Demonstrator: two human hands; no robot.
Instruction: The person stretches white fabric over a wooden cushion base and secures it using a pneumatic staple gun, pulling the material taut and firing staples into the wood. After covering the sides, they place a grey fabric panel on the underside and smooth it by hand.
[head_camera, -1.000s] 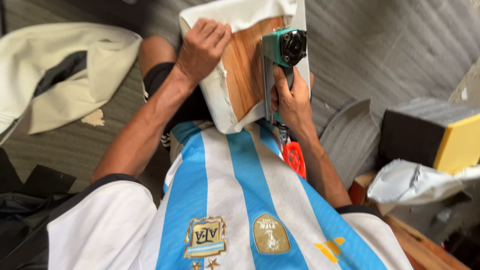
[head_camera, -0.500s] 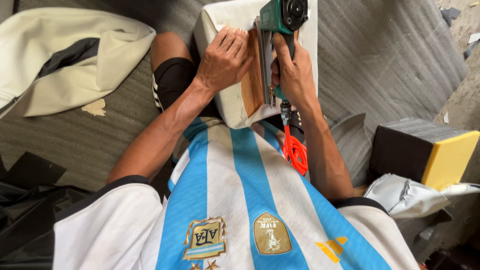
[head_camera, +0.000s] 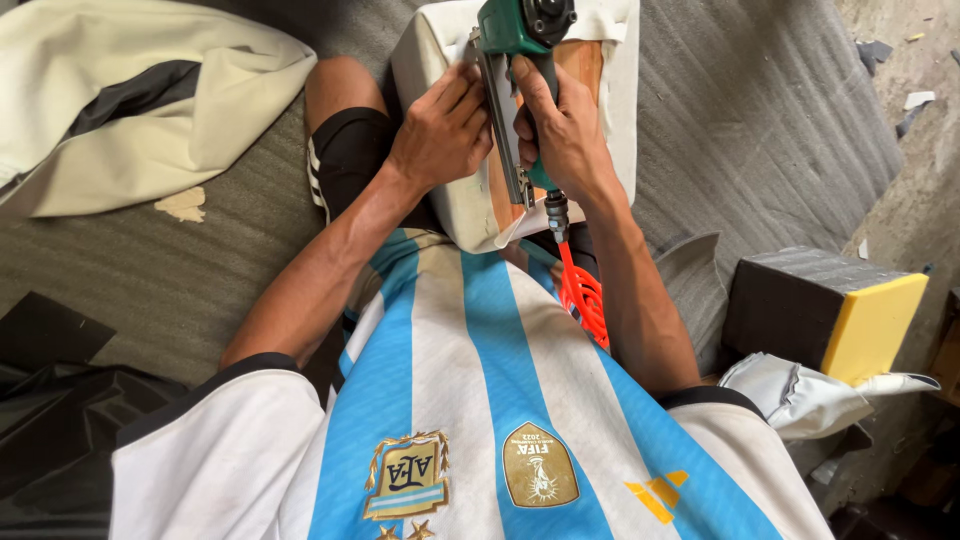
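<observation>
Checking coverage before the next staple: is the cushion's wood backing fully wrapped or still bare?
Still partly bare: brown wood shows between the cream fabric edges, beside the green stapler in the right hand.
</observation>
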